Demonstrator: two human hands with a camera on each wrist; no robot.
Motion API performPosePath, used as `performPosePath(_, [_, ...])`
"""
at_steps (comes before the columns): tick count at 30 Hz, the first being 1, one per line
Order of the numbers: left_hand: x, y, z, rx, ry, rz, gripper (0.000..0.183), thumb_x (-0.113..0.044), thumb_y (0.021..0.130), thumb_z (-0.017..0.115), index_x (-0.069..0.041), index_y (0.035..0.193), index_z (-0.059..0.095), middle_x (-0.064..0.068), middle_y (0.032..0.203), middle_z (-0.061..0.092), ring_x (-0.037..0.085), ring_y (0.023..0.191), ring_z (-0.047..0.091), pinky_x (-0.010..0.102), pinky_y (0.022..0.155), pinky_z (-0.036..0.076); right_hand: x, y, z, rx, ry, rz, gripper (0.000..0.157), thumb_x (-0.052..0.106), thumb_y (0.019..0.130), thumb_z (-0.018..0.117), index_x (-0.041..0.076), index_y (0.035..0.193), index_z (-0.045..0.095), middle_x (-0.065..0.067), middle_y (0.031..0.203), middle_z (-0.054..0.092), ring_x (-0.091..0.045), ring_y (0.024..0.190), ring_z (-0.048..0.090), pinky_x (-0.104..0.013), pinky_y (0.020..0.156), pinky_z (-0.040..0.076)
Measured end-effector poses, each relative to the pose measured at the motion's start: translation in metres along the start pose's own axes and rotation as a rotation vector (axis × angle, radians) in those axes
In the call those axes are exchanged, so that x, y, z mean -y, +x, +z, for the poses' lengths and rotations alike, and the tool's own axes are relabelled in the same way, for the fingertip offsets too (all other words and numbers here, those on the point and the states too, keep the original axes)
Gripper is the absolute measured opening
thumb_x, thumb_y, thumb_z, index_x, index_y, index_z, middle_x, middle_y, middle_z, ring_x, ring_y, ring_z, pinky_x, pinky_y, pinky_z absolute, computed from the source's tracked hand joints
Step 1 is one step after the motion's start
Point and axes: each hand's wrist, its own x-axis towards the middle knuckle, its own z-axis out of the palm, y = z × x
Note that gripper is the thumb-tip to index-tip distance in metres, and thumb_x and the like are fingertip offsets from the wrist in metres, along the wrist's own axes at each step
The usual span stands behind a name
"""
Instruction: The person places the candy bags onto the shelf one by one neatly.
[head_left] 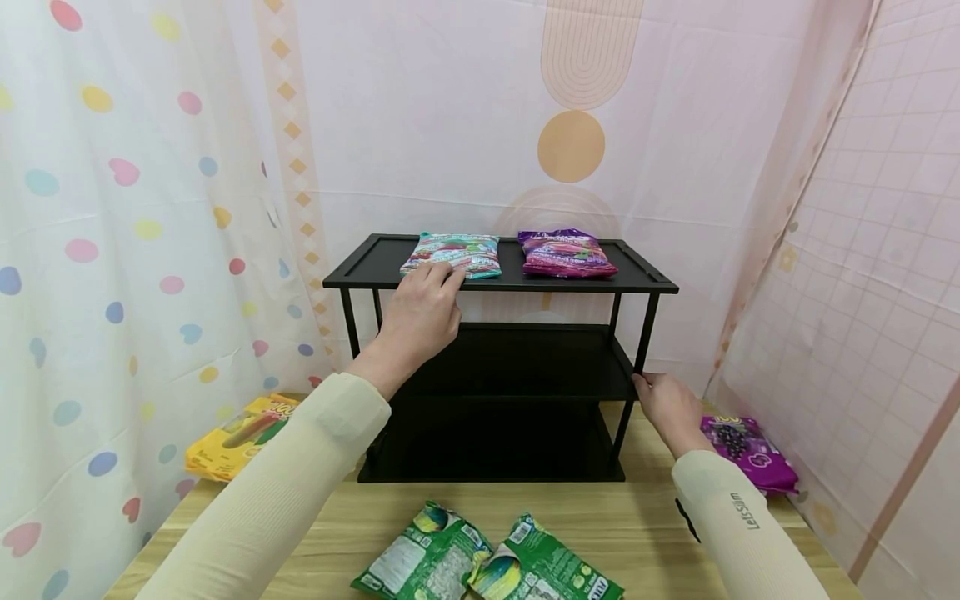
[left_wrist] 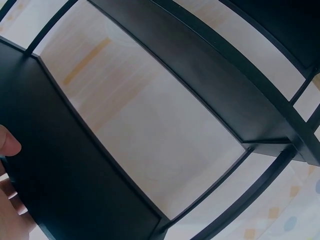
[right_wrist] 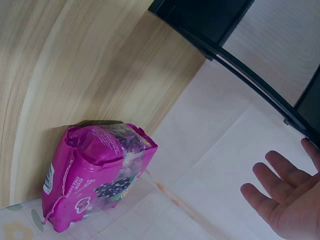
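A black three-tier rack (head_left: 547, 362) stands on the wooden table. My left hand (head_left: 423, 312) grips the front edge of its top shelf, fingers above and thumb (left_wrist: 9, 144) against the underside. Right behind those fingers lies a light blue candy bag (head_left: 468, 250), its near left corner partly hidden. A purple candy bag (head_left: 566, 254) lies to its right on the same shelf. My right hand (head_left: 671, 408) touches the rack's right side at the middle shelf. In the right wrist view its fingers (right_wrist: 287, 172) are spread, one at the black frame.
Two green bags (head_left: 431, 554) (head_left: 547, 567) lie at the table's front. A yellow bag (head_left: 243, 437) sits at the left edge and a purple grape bag (head_left: 750, 450) at the right, beside my right forearm. Patterned curtains (head_left: 420, 125) surround the table.
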Motion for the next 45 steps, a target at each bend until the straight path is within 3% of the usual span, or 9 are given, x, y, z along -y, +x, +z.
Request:
performPosePath(19, [-0.0022,-0.0033,-0.0026,-0.018,0.015,-0.024,0.036,-0.009,0.095,0.053,-0.002,0.13,0.063,0.019,0.123,0.061,0.037,0.112,0.057,0.051,0.095,0.044,0.0009,-0.0008,0.0,-0.014,-0.015,-0.007,0.046,0.034,0.106,0.04,0.004,0.132,0.063,-0.026,0.13,0.059,-0.049,0.113,0.058,-0.06,0.082,0.047])
performPosePath(32, [-0.001,-0.0067,-0.003,-0.092,0.011,-0.001,0.035,-0.009,0.094,0.056,-0.006,0.127,0.066,0.018,0.12,0.063,0.036,0.109,0.059,0.052,0.093,0.045,0.0015,-0.0022,-0.0007,0.003,-0.01,-0.002,0.047,0.034,0.107,0.038,0.003,0.133,0.062,-0.026,0.131,0.058,-0.049,0.114,0.057,-0.06,0.083,0.047])
performPosePath(45, [0.0044,-0.0082,-0.0099,-0.161,0.033,0.024,0.033,-0.02,0.092,0.07,-0.006,0.122,0.069,0.018,0.117,0.065,0.036,0.106,0.061,0.051,0.091,0.046,0.0004,-0.0016,-0.0014,-0.006,-0.016,-0.013,0.047,0.034,0.107,0.039,0.002,0.132,0.063,-0.026,0.13,0.059,-0.049,0.114,0.057,-0.06,0.084,0.048])
